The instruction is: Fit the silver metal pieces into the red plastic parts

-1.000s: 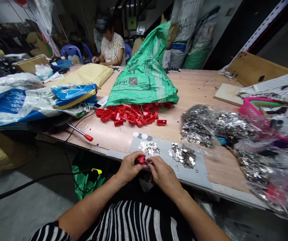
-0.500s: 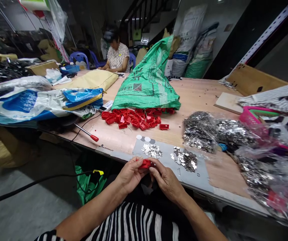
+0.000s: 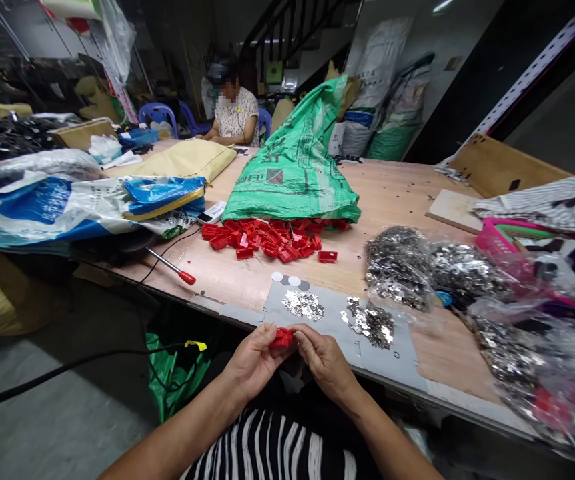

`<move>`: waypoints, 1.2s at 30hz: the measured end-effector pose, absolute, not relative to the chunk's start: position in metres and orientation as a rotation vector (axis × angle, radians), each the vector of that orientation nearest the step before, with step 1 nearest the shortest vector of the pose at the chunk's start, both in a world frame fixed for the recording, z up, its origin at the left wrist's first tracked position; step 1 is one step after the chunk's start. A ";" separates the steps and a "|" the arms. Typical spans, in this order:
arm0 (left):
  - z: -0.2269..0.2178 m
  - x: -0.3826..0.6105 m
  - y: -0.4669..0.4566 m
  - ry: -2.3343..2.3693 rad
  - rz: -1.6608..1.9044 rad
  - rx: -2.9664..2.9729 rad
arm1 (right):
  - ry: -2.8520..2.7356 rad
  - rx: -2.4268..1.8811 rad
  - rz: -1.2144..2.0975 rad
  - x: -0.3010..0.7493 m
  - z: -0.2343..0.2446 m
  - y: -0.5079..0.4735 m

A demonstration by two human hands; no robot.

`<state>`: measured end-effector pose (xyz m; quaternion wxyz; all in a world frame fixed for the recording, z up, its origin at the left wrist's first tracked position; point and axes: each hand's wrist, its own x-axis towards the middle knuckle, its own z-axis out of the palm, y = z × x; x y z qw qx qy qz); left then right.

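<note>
My left hand is closed around a small red plastic housing, held just off the table's front edge. At the housing's right end, my right hand has its thumb and index finger pinched together. Whatever is between those fingertips is too small to make out. Beyond the hands, a grey mat carries a pile of small shiny metal plates and a darker metal pile. More red housings spill from the mouth of a green woven sack.
Clear bags of metal pieces stand at the right, beside a pink basket. A red-handled lever juts out at the left near a blue-and-white sack. A black cable crosses the lower left. Another person sits across the table.
Both hands have shifted slightly left and down with the red housing. My right fingertips have drawn into a tighter pinch at its right end.
</note>
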<state>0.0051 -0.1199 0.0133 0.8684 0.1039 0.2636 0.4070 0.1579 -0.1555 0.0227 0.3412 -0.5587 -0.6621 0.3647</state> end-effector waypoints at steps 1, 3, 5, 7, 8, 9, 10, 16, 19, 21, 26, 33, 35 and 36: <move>0.011 0.001 -0.120 0.548 0.858 0.264 | -1.712 -1.446 0.974 0.157 0.021 -0.154; 0.004 -0.011 -0.120 0.587 0.877 0.382 | -1.699 -1.463 1.003 0.156 0.019 -0.149; -0.005 -0.027 -0.119 0.719 0.919 0.535 | -1.697 -1.517 0.969 0.160 0.020 -0.141; -0.020 -0.048 -0.116 0.934 0.994 0.733 | -1.724 -1.598 0.853 0.169 0.022 -0.129; -0.029 -0.061 -0.114 1.048 1.021 0.861 | -1.750 -1.640 0.768 0.174 0.023 -0.122; -0.039 -0.074 -0.112 1.165 1.033 0.977 | -1.780 -1.684 0.677 0.180 0.025 -0.113; -0.050 -0.087 -0.109 1.270 1.049 1.079 | -1.805 -1.730 0.583 0.187 0.026 -0.103; -0.110 -0.146 -0.092 1.815 1.163 1.538 | -1.856 -2.233 0.046 0.227 0.031 -0.041; -0.123 -0.147 -0.090 1.929 1.065 1.644 | -1.882 -2.342 -0.015 0.244 0.034 -0.017; -0.120 -0.138 -0.091 1.902 1.024 1.658 | -1.902 -2.352 0.021 0.254 0.035 -0.005; -0.071 -0.100 -0.107 1.516 1.179 1.592 | -1.937 -2.286 0.140 0.264 0.033 0.003; -0.002 -0.043 -0.121 1.076 1.022 1.245 | -1.949 -1.796 0.472 0.221 0.045 -0.068; 0.006 -0.027 -0.118 0.984 0.958 1.106 | -1.943 -1.507 0.803 0.200 0.052 -0.100; 0.008 -0.020 -0.116 0.930 0.926 1.073 | -1.941 -1.413 0.936 0.190 0.055 -0.115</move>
